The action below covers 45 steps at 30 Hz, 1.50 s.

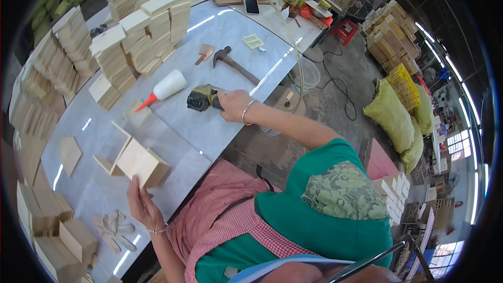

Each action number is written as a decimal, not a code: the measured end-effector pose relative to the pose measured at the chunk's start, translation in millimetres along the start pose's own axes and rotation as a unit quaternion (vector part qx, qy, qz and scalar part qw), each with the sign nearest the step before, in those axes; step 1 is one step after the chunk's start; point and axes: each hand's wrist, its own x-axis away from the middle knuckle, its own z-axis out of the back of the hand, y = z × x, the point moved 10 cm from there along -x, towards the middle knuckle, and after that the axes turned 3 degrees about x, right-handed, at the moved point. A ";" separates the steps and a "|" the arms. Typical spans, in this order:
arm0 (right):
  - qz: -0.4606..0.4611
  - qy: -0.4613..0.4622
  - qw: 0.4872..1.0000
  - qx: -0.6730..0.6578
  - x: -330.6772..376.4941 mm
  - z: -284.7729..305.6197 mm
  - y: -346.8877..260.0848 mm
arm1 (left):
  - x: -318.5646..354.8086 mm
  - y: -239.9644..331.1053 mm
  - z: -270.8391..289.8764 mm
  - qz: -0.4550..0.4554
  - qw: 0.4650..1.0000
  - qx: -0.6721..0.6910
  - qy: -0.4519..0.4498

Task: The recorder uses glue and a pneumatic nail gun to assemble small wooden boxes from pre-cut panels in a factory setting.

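Observation:
My right hand (pixel 234 106) is wrapped round the handle of a black and yellow-green nail gun (pixel 201 97), just above the table. A small wooden box assembly (pixel 139 160) of thin pale boards lies tilted on a flat board (pixel 183 160). My left hand (pixel 144 204) grips its near edge with the fingertips; the side away from me is partly hidden. A white glue bottle (pixel 170 84) with a red nozzle lies left of the nail gun, its tip by a small wooden piece (pixel 137 114). Beyond the nail gun is a claw hammer (pixel 234 64).
Tall stacks of cut boards (pixel 112 57) line the table's far left. A pointed board (pixel 69 154), work gloves (pixel 112 230) and joined wooden pieces (pixel 65 243) lie nearer. A phone (pixel 251 2) rests at the back. A hose (pixel 301 73) hangs past the table's right edge.

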 end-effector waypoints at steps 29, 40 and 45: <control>0.158 0.000 0.955 -0.252 -181.5 -21.4 -13.2 | -30.9 59.2 -39.6 -0.121 0.903 -0.339 -0.233; 0.085 0.059 0.810 -0.577 -153.1 16.2 -8.7 | -9.8 45.8 -16.8 -0.118 0.926 -0.324 -0.156; 0.084 0.085 0.665 -0.738 -110.6 48.7 -18.3 | -12.7 52.5 -5.1 -0.110 0.952 -0.270 -0.096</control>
